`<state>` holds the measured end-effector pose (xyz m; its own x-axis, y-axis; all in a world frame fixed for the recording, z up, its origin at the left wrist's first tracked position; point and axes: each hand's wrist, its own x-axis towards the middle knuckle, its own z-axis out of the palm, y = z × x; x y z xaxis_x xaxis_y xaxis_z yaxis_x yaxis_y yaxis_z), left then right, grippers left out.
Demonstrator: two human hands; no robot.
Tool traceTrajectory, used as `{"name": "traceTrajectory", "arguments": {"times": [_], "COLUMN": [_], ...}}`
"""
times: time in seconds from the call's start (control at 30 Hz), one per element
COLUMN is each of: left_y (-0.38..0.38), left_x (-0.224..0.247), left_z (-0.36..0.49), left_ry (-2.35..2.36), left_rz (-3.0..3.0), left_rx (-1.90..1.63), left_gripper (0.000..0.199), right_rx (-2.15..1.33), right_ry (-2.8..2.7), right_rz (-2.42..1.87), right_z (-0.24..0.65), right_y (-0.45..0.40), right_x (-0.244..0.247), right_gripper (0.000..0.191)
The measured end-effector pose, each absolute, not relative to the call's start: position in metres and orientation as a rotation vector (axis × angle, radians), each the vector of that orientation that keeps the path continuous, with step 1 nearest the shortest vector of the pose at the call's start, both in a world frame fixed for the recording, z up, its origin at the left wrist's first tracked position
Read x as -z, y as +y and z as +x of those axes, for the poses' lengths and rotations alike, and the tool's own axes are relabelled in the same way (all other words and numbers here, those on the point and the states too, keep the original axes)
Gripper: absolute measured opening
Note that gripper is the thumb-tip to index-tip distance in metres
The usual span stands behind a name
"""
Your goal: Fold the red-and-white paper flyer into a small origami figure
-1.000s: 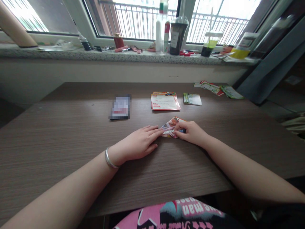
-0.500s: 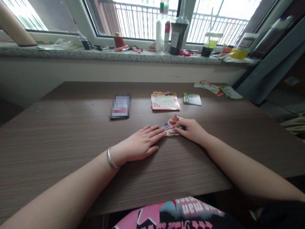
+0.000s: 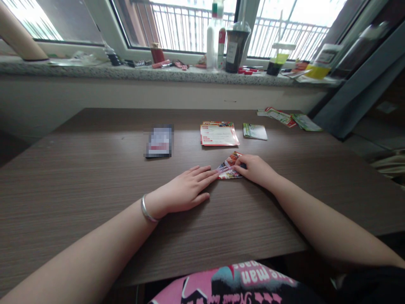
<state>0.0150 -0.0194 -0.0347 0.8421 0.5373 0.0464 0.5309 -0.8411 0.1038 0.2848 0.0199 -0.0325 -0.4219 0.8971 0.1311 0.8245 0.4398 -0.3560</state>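
Note:
A folded piece of colourful printed paper [image 3: 228,167] lies on the brown wooden table [image 3: 95,194], its left end narrowing to a point. My left hand [image 3: 191,188] rests flat with fingers stretched out, and its fingertips touch that pointed end. My right hand [image 3: 255,169] is closed, thumb and fingers pressing on the paper's right side and covering part of it. Just beyond the paper sits a stack of printed sheets [image 3: 219,134] with red edges. To its right is a smaller stack of green and white cards [image 3: 255,131].
A blurred-out, dark-edged flat item [image 3: 160,142] lies left of the stacks. More leaflets [image 3: 281,117] lie at the far right corner. Bottles, a dark lidded cup [image 3: 236,48] and small items crowd the stone windowsill [image 3: 183,75].
My right hand has shifted slightly away from me and its fingers have moved a little along the folded paper. My left hand stays almost still.

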Motion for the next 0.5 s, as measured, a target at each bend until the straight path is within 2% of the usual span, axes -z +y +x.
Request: {"name": "traceTrajectory", "arguments": {"times": [0.27,0.37,0.5], "left_y": [-0.019,-0.02,-0.022], "left_x": [0.034,0.033,0.029], "left_z": [0.016,0.018,0.022], "left_ry": [0.827,0.83,0.846], "left_rz": [2.93,2.939,2.948], "left_rx": [-0.113,-0.143,-0.148], "left_gripper": [0.058,0.058,0.059], "right_rx": [-0.422,-0.226,0.2], "right_ry": [-2.536,-2.585,-2.665], "right_rz": [-1.487,-1.448,-1.218], "right_z": [0.303,0.303,0.294], "right_y": [0.019,0.016,0.006], "right_x": [0.026,0.022,0.017], "right_gripper": [0.023,0.024,0.028]}}
